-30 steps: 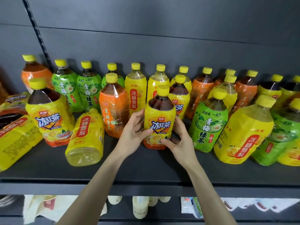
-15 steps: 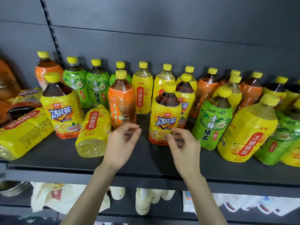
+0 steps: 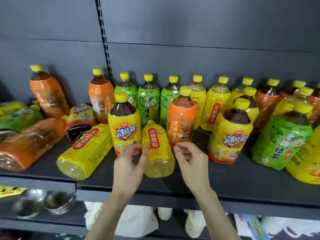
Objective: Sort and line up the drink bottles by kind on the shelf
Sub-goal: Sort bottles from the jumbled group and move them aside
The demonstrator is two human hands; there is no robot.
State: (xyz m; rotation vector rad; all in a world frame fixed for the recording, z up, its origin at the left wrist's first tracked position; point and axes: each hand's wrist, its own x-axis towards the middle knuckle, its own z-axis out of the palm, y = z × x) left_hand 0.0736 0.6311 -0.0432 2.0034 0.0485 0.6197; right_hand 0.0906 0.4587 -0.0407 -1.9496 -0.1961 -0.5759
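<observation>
Left hand, right hand flank toppled pear bottle; fingers loosely curled, empty; bottle likely heavy, wrap slick; grip mid-body, both sides.

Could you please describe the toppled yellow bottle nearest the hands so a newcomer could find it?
On the dark shelf, right of the slotted post, the yellow bottle lies between an upright iced-tea bottle and an upright orange bottle. Unlike its toppled twin left, it points straight back, base toward the camera, between the left hand and right hand.
</observation>
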